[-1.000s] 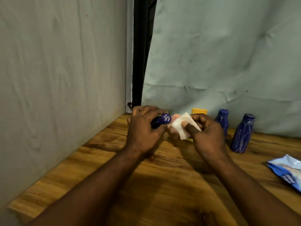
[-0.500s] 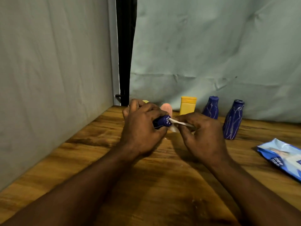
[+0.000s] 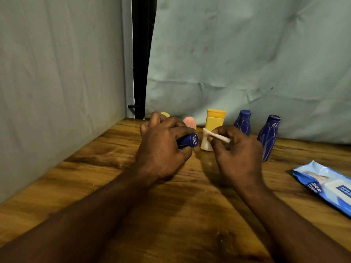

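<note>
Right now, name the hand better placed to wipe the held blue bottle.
Right. The right hand pinches the white wipe, close beside the exposed end of the blue bottle. The left hand grips that bottle, so it is occupied steadying it.

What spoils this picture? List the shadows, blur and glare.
Head view: the light is dim and warm, and the left hand and right hand throw soft dark shadows onto the table under the forearms. Head view: the bottle print and the wipe look slightly smeared. Head view: there is no strong glare, only a faint sheen on the pack, which the right edge cuts off.
</note>
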